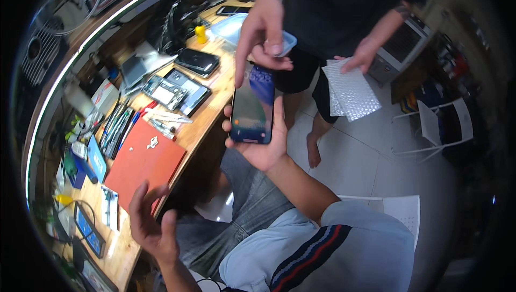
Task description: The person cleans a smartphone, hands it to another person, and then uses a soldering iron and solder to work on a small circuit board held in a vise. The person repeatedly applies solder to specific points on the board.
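In my right hand (271,152) lies a smartphone (251,112), its lit screen facing up, my fingers curled round its edges. Over the phone's top end reaches another person's hand (263,31), index finger stretched down along its upper left side; whether it touches the phone I cannot tell. My left hand (156,227) is raised near the bench's front edge, fingers apart and holding nothing. It is nearest to the red-orange mat (145,157), on which small metal parts (152,142) lie. The person's other hand (360,55) holds sheets of bubble wrap (352,90).
On the wooden workbench (207,117) lie an opened phone (164,92), a dark phone (198,62), several pens and screwdrivers (115,128) and a blue plastic tub (228,27). A white folding chair (438,125) stands at the right, and a grey appliance (400,47) behind the person.
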`<state>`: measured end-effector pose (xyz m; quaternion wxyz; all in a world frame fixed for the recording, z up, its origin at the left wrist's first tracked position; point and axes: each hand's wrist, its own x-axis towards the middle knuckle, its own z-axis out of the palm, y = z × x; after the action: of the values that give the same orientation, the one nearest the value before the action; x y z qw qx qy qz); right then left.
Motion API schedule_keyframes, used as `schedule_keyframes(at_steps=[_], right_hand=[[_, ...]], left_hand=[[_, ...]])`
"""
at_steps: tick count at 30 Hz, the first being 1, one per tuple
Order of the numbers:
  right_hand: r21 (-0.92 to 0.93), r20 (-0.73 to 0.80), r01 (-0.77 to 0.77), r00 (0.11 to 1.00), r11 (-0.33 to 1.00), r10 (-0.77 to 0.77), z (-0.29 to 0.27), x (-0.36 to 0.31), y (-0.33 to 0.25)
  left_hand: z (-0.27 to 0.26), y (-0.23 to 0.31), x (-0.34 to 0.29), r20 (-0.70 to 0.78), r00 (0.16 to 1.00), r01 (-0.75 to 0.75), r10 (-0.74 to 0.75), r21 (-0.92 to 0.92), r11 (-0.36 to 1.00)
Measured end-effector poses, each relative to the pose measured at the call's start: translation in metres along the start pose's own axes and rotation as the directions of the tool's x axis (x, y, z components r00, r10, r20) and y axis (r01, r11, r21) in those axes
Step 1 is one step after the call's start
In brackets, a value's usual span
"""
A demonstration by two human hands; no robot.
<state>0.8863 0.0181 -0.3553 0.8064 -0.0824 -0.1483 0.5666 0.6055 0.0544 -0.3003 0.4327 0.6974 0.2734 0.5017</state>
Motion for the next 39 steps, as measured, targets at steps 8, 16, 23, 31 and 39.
schedule_keyframes(at_steps=[8,16,23,31,39], right_hand=[[-0.051,0.004,0.249,0.969,0.967,-0.249,0.005,0.018,-0.072],[0.045,0.066,0.207,0.976,0.977,-0.21,-0.002,0.039,-0.122],[-0.095,0.036,0.217,0.976,0.971,-0.215,-0.01,0.059,-0.092],[-0.123,-0.061,0.133,0.988,0.983,-0.142,-0.011,0.058,-0.034],[-0.102,-0.072,-0.062,0.996,0.993,0.055,0.003,0.03,0.027]], left_hand=[[-0.072,-0.027,-0.037,0.081,0.993,0.086,-0.091,0.064,0.994],[-0.119,-0.05,-0.069,0.066,0.975,0.205,-0.211,0.083,0.975],[-0.147,-0.043,-0.066,0.12,0.959,0.224,-0.257,0.239,0.945],[-0.119,-0.026,-0.089,0.013,0.945,0.312,-0.326,0.251,0.916],[0.024,-0.024,0.02,0.177,0.983,-0.014,-0.057,0.377,0.926]])
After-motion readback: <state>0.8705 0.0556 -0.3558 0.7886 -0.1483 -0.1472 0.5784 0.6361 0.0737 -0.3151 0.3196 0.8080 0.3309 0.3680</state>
